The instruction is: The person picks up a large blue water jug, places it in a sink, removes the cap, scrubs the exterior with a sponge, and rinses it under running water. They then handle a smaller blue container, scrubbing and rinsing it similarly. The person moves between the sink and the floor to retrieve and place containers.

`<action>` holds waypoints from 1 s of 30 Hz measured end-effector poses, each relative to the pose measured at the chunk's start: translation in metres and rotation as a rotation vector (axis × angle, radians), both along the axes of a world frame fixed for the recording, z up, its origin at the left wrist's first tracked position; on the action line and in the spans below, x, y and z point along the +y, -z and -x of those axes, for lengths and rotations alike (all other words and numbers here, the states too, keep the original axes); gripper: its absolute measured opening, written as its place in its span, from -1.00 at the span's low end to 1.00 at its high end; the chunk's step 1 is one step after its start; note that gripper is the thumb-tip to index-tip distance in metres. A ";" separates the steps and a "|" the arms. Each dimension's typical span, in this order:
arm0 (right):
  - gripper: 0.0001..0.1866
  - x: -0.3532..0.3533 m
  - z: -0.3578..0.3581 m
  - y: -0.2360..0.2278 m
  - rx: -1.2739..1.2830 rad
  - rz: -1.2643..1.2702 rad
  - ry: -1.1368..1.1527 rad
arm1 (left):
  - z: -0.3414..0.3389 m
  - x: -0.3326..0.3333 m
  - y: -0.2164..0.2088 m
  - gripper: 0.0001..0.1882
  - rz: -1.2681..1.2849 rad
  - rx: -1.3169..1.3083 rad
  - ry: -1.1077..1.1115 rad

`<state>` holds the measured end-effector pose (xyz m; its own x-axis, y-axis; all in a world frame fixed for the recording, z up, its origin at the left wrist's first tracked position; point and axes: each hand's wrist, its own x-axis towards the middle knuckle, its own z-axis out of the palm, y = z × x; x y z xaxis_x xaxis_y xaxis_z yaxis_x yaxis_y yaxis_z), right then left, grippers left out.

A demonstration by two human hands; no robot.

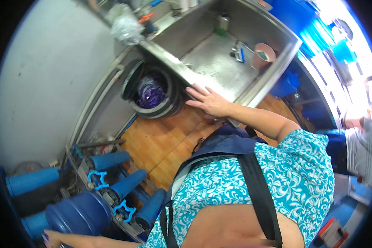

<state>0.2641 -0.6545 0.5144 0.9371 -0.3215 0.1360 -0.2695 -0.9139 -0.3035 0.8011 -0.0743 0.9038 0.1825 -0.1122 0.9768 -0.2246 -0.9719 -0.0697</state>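
My right hand (208, 102) reaches across to the near edge of a steel sink (213, 56), fingers spread, holding nothing. Its palm is over or against the rim; contact cannot be made out for certain. At the lower left rim of the head view, my left hand (53, 239) is partly cut off. Its fingers look curled beside a large blue water jug (79, 213) lying on its side; what they close on is hidden. Inside the sink are a pink cup (263, 57), a small blue-and-white item (240, 55) and a clear bottle (223, 21) with green at its base.
A dark lidded bin (151, 110) lined with purple plastic stands left of the sink. Blue cylinders (128, 184) and a metal rack (93, 182) fill the lower left. A clear plastic bag (127, 28) hangs at the sink's corner. Another person (361, 149) is at the right.
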 end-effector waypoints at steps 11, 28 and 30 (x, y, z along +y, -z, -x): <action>0.00 -0.014 0.017 0.015 -0.064 -0.063 -0.070 | 0.215 -0.233 0.132 -0.43 0.106 0.460 0.737; -0.45 -0.113 0.116 0.028 -0.059 -0.285 0.296 | 0.293 -0.436 0.124 -0.59 0.448 0.774 1.316; -0.55 -0.129 0.139 0.045 -0.003 -0.200 0.406 | 0.296 -0.471 0.116 -0.61 0.491 0.809 1.368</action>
